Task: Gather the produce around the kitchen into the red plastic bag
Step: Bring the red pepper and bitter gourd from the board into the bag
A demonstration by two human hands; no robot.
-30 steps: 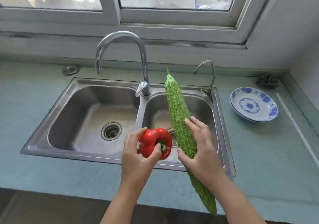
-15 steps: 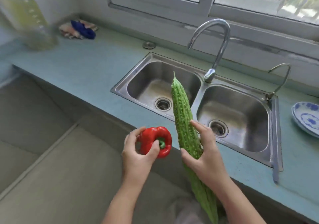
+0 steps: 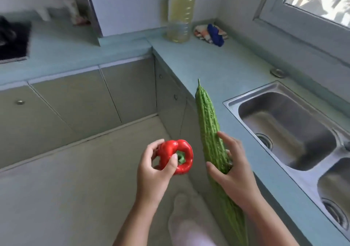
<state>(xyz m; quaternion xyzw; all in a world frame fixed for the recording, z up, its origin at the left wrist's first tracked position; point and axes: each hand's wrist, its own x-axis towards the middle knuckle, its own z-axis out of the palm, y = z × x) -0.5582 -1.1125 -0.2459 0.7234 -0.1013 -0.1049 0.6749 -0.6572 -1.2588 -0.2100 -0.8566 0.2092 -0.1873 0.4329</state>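
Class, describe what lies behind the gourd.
Behind the gourd the counter edge and a cabinet door show. The strip of both directly behind it is covered. The right hand, fingers curled round it, hides the gourd's own middle.

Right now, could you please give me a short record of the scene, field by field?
left hand: grips the red bell pepper, stem side facing the camera
right hand: holds the bitter gourd around its middle, tip pointing away
far corner of counter: oil bottle with a crumpled cloth beside it
sink: double steel basin at right, no produce visible in it
red plastic bag: not in view
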